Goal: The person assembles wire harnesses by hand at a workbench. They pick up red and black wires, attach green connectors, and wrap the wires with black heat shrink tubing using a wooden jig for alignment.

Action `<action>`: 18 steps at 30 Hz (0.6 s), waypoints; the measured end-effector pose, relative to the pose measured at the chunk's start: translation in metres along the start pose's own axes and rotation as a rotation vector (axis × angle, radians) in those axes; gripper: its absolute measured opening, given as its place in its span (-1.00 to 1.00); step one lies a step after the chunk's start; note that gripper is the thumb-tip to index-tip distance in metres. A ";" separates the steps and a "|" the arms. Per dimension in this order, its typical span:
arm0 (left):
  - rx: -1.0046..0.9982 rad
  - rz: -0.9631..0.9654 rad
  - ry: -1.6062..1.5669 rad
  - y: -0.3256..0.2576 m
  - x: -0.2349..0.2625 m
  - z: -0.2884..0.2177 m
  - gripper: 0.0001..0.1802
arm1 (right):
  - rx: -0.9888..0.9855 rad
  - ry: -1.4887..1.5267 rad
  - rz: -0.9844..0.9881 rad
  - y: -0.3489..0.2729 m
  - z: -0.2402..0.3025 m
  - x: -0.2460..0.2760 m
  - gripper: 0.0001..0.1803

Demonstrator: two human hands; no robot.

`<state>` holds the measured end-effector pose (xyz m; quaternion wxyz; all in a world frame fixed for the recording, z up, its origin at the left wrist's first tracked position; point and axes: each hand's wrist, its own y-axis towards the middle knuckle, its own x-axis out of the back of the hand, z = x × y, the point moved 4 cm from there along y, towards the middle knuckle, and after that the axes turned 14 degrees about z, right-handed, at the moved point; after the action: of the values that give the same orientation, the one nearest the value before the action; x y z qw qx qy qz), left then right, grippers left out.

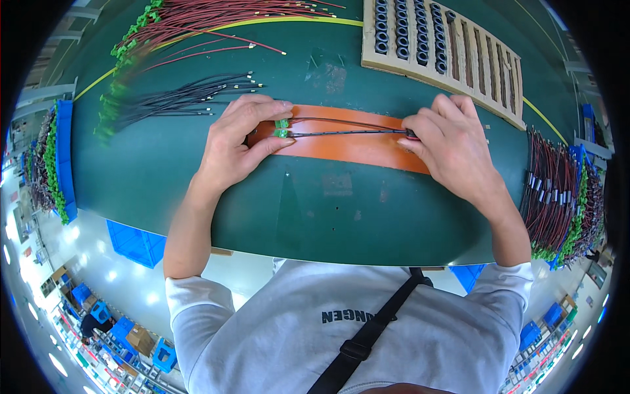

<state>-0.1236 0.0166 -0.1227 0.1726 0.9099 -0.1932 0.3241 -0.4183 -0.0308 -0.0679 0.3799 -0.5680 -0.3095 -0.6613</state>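
Observation:
Over an orange strip (354, 154) on the green table, two dark wires (348, 127) run stretched between my hands. At their left end sit small green connectors (282, 127), pinched between the thumb and fingers of my left hand (243, 134). My right hand (453, 138) is closed around the wires' other end, near the strip's right end; the wire tips are mostly hidden by its fingers. Left of the strip lies a bundle of black wires (177, 97) with green connectors, blurred at its left side. Red wires (210, 26) with green connectors are spread behind it.
A wooden rack (459, 72) at the back right holds rows of black rings (401, 29); its right slots show no rings. Wire bundles (551, 190) hang at the table's right edge. A blue bin (63, 157) with green-ended wires stands at the left. A blue crate (136, 243) is below the table.

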 end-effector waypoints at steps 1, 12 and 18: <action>0.007 0.002 -0.014 -0.001 0.000 0.001 -0.48 | 0.003 -0.010 -0.012 0.002 -0.002 0.001 -0.78; 0.022 0.063 -0.034 -0.001 0.001 0.003 -0.43 | -0.038 0.004 -0.108 -0.013 0.010 -0.010 -0.77; 0.028 0.055 -0.055 -0.003 0.000 0.005 -0.43 | -0.030 0.001 -0.105 -0.011 0.007 -0.009 -0.77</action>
<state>-0.1197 0.0169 -0.1264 0.1456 0.9150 -0.2183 0.3064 -0.4233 -0.0177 -0.0751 0.3362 -0.5562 -0.3289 -0.6852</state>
